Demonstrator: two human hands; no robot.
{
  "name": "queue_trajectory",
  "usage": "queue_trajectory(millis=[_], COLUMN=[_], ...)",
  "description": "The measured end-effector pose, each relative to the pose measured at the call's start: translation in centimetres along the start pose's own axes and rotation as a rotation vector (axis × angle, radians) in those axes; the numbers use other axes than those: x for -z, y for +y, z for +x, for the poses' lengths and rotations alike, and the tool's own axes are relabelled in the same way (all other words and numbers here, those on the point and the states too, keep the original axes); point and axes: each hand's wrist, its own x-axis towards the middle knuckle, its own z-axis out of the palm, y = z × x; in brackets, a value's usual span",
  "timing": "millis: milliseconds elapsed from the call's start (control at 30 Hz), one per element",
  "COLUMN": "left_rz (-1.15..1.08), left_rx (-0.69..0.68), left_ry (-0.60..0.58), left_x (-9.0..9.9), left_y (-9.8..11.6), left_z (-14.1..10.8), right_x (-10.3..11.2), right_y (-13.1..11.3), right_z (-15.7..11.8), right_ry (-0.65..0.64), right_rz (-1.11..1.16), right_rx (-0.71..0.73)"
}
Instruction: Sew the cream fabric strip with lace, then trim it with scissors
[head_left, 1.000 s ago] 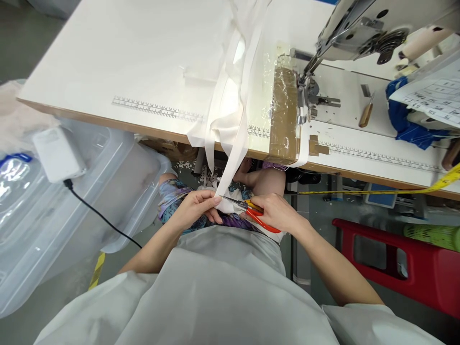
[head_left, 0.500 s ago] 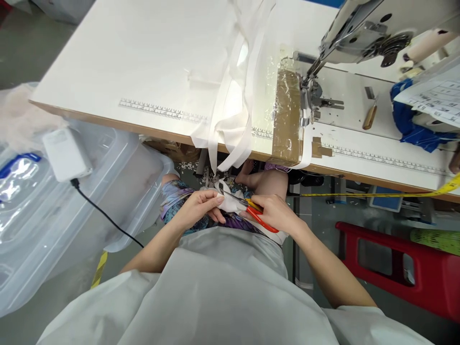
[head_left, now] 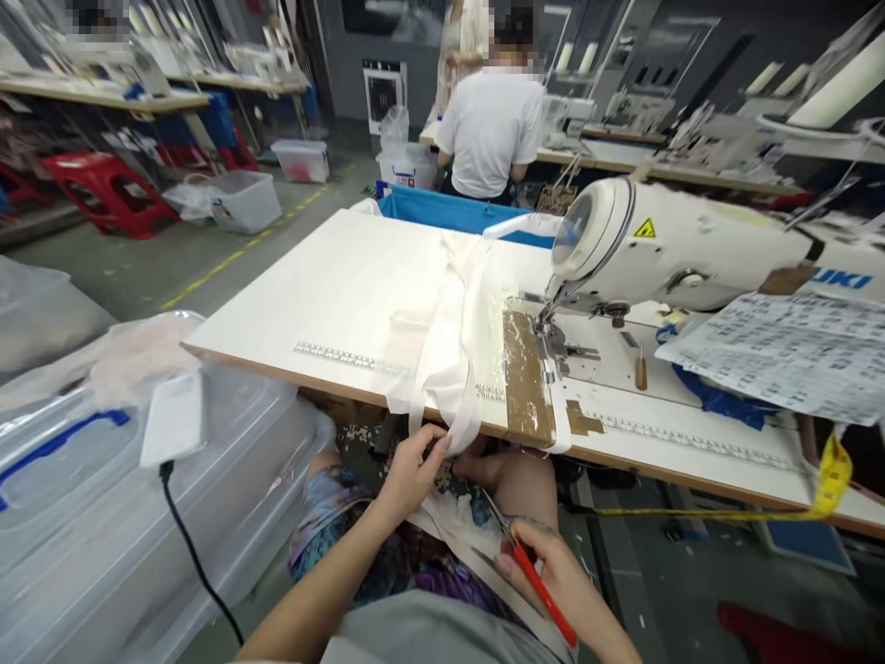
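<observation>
My left hand (head_left: pixel 413 470) is at the table's front edge, thumb and fingers closed on the lower end of a white fabric strip (head_left: pixel 460 346). Several such strips lie across the tabletop and hang over that edge. Lower and to the right, my right hand (head_left: pixel 546 563) grips scissors (head_left: pixel 536 581) with red handles, their blades pointing up and away from me. More white fabric (head_left: pixel 453 521) rests across my lap beside the scissors.
A sewing machine (head_left: pixel 643 235) stands on the right of the white table (head_left: pixel 332 277), with a wood-handled tool (head_left: pixel 641 369) and printed sheets (head_left: pixel 788 341) near it. Clear plastic bins (head_left: pixel 255 516) sit at left, carrying a white power bank (head_left: pixel 174 420). Ahead sits a person (head_left: pixel 490 129).
My view has lifted to show the room. My left hand has left the cloth at the scissors and moved up to the strips at the table edge. The scissors have dropped right.
</observation>
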Motion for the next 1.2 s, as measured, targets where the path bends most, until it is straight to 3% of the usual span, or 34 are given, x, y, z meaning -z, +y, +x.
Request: queue_trajectory(millis=[100,167,233,300,367,500,567,600,667,733,900,1000,1200], left_rz=[-0.041,0.029,0.2,0.267,0.104,-0.396,-0.281,-0.145,0.03,0.029,-0.438,-0.601,-0.621], left_rx=[0.12,0.191,0.345,0.43,0.409,0.362,0.26,0.167,0.049,0.036,0.409,0.499,0.616], left_ry=[0.052,0.11,0.13,0.038,-0.147,-0.5,-0.453,-0.371,-0.269,-0.27,-0.505,-0.509,-0.436], left_x=[1.2,2.7,4.2,5.0,5.1,4.3,3.9,3.7,3.2,2.7,2.1,2.0,1.8], left_y=[-2.6,-5.3,-7.5,-8.1,-6.4,1.2,3.9,4.5,4.8,4.5,4.0,3.7,2.6], left_z=[-1.6,-4.1,-6.9,-9.0,-10.0,-8.5,-6.9,-6.2,-5.4,-5.2,-5.5,-5.3,-4.9], right_x=[0.1,0.4,0.6,0.8,1.0,1.7,2.1,2.3,2.6,2.8,2.9,2.9,2.6], right_y=[0.9,1.3,1.4,1.2,0.6,-1.7,-2.6,-2.8,-3.1,-3.0,-2.4,-2.1,-2.0], right_z=[-0.6,-1.2,-1.5,-1.5,-1.1,-0.5,-0.4,-0.4,-0.5,-0.6,-0.3,0.4,1.5], right_ry=[0.038,0.046,0.042,0.031,0.012,0.009,-0.03,-0.067,-0.124,-0.167,-0.245,-0.296,-0.369], right_rz=[0.047,0.076,0.104,0.131,0.145,0.114,0.099,0.086,0.063,0.04,0.022,0.029,0.024], right_rx=[0.029,0.033,0.028,0.009,-0.01,-0.028,-0.049,-0.04,-0.032,-0.038,-0.081,-0.071,-0.044])
